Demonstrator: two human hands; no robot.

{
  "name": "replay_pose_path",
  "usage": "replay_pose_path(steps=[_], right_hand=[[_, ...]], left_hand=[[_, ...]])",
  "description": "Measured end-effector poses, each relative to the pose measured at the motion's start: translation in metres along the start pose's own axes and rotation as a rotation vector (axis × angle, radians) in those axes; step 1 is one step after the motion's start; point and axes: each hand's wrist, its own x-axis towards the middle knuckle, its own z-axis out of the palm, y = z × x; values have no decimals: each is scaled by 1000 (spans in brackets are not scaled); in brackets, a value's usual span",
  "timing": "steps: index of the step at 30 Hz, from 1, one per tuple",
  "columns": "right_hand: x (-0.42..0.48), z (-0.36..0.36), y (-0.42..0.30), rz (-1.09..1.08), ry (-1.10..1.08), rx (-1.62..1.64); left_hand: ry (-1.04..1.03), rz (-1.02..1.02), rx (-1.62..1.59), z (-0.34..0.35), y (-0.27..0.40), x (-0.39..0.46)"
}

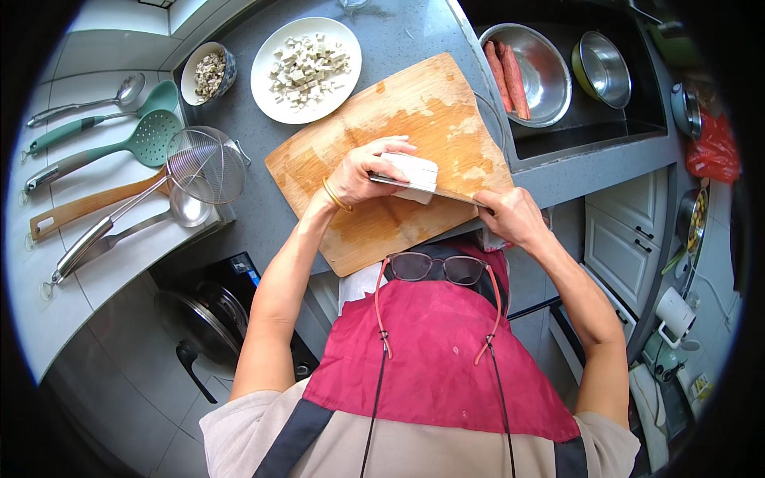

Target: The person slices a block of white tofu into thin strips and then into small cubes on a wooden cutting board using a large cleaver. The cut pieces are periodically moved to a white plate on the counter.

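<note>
A white block of what looks like tofu (pixel 415 168) rests on the wooden cutting board (pixel 376 119), a thin cut line showing along it. My left hand (pixel 366 170) grips the block, its fingers along the far side and its thumb close to the blade. With my right hand (pixel 511 214) I hold the handle of a kitchen knife (pixel 451 195). Its blade lies against the near side of the block, pointing left; the handle is mostly hidden in my fist. Beyond the board, a white plate (pixel 265 89) carries small whitish cubes (pixel 311 69).
A bowl of chopped food (pixel 209 74) stands at the back left. Carrots (pixel 511 80) lie in a steel basin (pixel 547 89) by the sink (pixel 642 113), beside another metal bowl (pixel 605 69). Ladles and a wire strainer (pixel 206 164) hang left; a lidded pan (pixel 200 325) sits below.
</note>
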Motion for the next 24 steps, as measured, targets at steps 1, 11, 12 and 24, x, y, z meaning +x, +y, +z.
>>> replay_pose_path(steps=[1, 11, 12, 24], right_hand=[[-1, 0, 1, -12, 24, 16], [-25, -21, 2, -40, 136, 186], [-27, -26, -3, -23, 142, 192], [-19, -51, -45, 50, -37, -38]], left_hand=[[-1, -2, -5, 0, -1, 0], [-13, -5, -32, -1, 3, -1], [-7, 23, 4, -2, 10, 0], [67, 83, 434, 4, 24, -5]])
